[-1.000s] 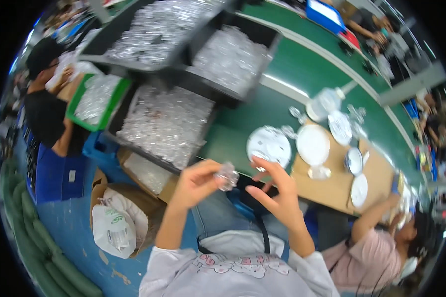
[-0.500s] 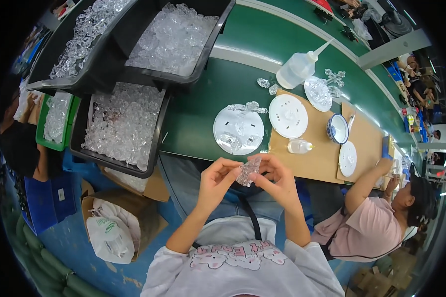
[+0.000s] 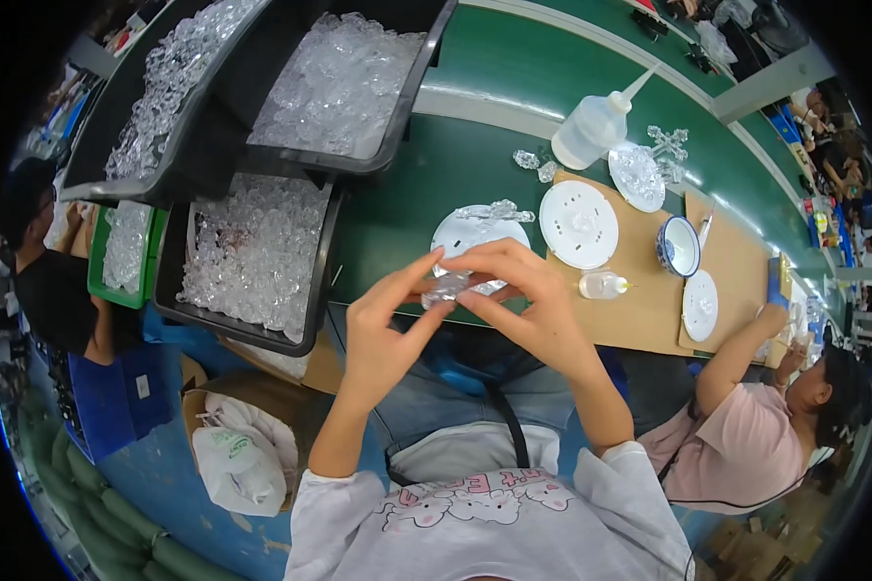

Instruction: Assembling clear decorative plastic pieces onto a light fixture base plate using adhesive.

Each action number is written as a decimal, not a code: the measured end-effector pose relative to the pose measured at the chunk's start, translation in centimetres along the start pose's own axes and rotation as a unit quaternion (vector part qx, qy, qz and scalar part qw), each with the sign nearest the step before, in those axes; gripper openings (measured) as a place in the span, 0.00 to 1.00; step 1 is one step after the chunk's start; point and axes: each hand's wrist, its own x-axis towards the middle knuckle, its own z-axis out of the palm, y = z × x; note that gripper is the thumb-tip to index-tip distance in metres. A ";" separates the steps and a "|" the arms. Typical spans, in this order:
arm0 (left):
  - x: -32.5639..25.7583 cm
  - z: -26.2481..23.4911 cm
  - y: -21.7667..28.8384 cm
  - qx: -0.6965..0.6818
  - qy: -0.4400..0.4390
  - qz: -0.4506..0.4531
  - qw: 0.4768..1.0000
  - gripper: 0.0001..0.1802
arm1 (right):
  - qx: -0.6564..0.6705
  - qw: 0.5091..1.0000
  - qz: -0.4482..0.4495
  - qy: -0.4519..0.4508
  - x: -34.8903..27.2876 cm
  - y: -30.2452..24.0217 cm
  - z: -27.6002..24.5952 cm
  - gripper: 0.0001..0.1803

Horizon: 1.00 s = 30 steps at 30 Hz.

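A small clear plastic piece (image 3: 446, 289) is pinched between the fingertips of my left hand (image 3: 383, 315) and my right hand (image 3: 528, 295), above the table's front edge. My fingers cover part of it, so its full shape does not show. Just behind the hands lies a white round disc (image 3: 452, 232), partly hidden by them. A clear ornament part (image 3: 506, 211) rests on that disc's far side. To the right, a second white disc (image 3: 567, 208) sits on the cardboard sheet (image 3: 639, 310).
Black bins (image 3: 305, 329) full of clear pieces stand at the left, beside a green bin (image 3: 152, 252). A squeeze bottle (image 3: 589, 131), a small dropper bottle (image 3: 603, 285) and a blue-patterned bowl (image 3: 678, 246) stand to the right. A co-worker in pink (image 3: 746, 436) sits at the right.
Both hands have risen away from my body toward the table with the clear piece, now overlapping the near disc. The whole view has shifted slightly.
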 end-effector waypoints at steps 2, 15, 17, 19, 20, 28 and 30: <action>0.0 -0.2 -1.5 -0.064 0.059 -0.042 0.995 0.20 | 0.007 0.999 -0.011 0.043 -0.6 0.3 0.0 0.19; 3.5 3.4 -8.4 -0.094 0.185 -0.066 0.976 0.15 | 0.076 0.951 0.088 0.286 -11.4 6.1 -2.6 0.14; 3.9 3.8 -8.2 -0.075 0.184 -0.071 0.978 0.15 | 0.099 0.948 0.092 0.288 -11.8 6.4 -2.7 0.14; 4.1 3.5 -8.4 -0.066 0.205 -0.086 0.973 0.16 | 0.118 0.951 0.076 0.276 -12.0 6.6 -2.6 0.13; 4.3 3.5 -8.4 -0.069 0.195 -0.080 0.975 0.15 | 0.128 0.947 0.083 0.283 -12.2 7.1 -2.6 0.13; 4.6 4.3 -8.8 -0.015 0.185 -0.085 0.979 0.12 | 0.167 0.948 0.073 0.261 -13.0 9.1 -3.4 0.11; 4.5 4.9 -8.7 0.001 0.189 -0.085 0.978 0.12 | 0.167 0.947 0.076 0.262 -13.2 9.5 -3.6 0.11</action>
